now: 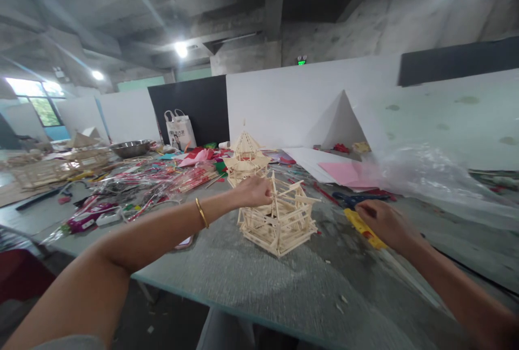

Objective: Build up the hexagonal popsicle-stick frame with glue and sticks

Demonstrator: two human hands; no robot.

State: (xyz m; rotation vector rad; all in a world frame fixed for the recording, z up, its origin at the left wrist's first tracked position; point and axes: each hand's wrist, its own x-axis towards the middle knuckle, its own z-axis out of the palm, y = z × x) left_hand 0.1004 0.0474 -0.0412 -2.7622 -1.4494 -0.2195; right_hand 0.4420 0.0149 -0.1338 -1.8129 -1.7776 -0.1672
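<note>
A pale wooden-stick pavilion model (284, 220) stands on the grey table (251, 274). My left hand (256, 192), with a gold bangle on its wrist, is closed on the model's upper left edge. My right hand (379, 222) rests to the right of the model with fingers curled over a yellow tool (362, 227); I cannot tell if it grips the tool. A second, taller stick tower (245, 158) stands just behind the model.
Clear plastic packets of coloured sticks (162, 182) litter the left of the table, near a steel bowl (130, 148) and a white bag (180, 131). Pink paper (340, 172), blue scissors (357, 199) and a crumpled clear plastic sheet (430, 177) lie at the right. White partition boards (300, 96) stand behind.
</note>
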